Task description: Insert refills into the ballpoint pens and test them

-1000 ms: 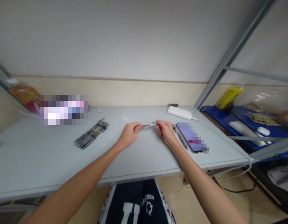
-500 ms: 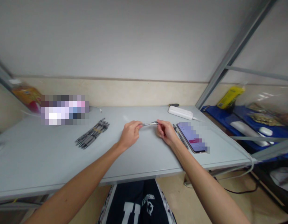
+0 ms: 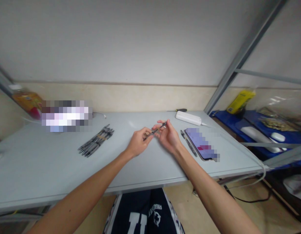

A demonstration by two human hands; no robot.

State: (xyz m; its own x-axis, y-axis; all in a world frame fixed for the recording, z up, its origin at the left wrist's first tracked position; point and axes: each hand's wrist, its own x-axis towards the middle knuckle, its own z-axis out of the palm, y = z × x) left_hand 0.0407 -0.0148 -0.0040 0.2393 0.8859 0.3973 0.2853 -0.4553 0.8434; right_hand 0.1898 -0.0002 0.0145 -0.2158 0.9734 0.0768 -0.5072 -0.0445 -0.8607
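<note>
Pinching pen (image 3: 154, 131) by near-left end in left hand (image 3: 137, 143); slants far-right to right hand (image 3: 171, 139); cannot tell whether pinching there.

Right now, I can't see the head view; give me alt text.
A left hand holds a slim dark pen above a pale desk, its far end against the loosely open right hand. A pile of similar pens lies to the left; a single pen and a phone lie to the right.
</note>
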